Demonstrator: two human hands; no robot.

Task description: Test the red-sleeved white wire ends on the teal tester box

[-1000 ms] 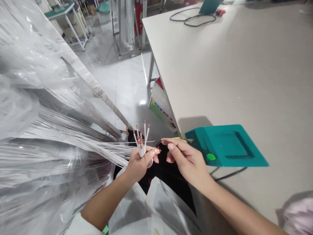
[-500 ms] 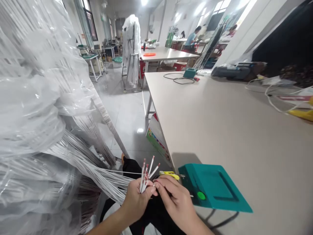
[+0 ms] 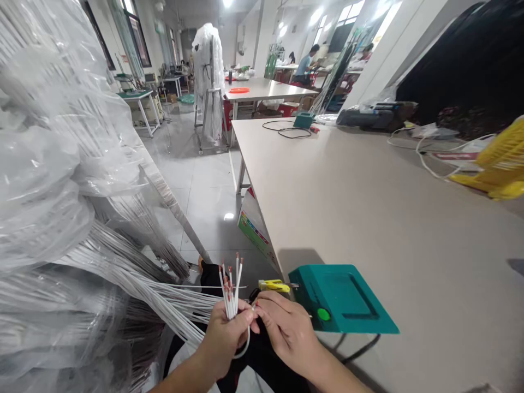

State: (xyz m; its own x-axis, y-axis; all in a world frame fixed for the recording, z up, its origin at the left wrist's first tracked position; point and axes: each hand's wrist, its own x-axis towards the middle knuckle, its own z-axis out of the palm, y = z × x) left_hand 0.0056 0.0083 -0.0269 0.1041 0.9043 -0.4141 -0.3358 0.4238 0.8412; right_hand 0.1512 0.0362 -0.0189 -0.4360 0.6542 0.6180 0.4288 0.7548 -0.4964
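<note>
My left hand (image 3: 226,331) is closed around a bundle of white wires (image 3: 231,292), whose reddish-copper ends stick up above the thumb. The long lengths of these wires run left toward a plastic-wrapped mass. Close against it, my right hand (image 3: 284,330) pinches the tip of one white wire between thumb and fingers; a small reddish end shows there. One wire loops down below the left hand. Just beyond the right hand, a yellow-handled tool (image 3: 273,286) lies by the table edge. Right of it sits a teal machine (image 3: 344,299) with a green button.
Plastic-wrapped wires (image 3: 49,180) hang at the left beside a slanted wrapped pole (image 3: 176,213). The pale table (image 3: 327,185) carries a smaller teal device (image 3: 304,120) and a yellow object (image 3: 499,164). A carton (image 3: 254,229) stands under the table. People work far back.
The view has turned slightly right, so the scene sits further left. The wires in my left hand have shifted, and a loop now shows below it. Both hands stay together.
</note>
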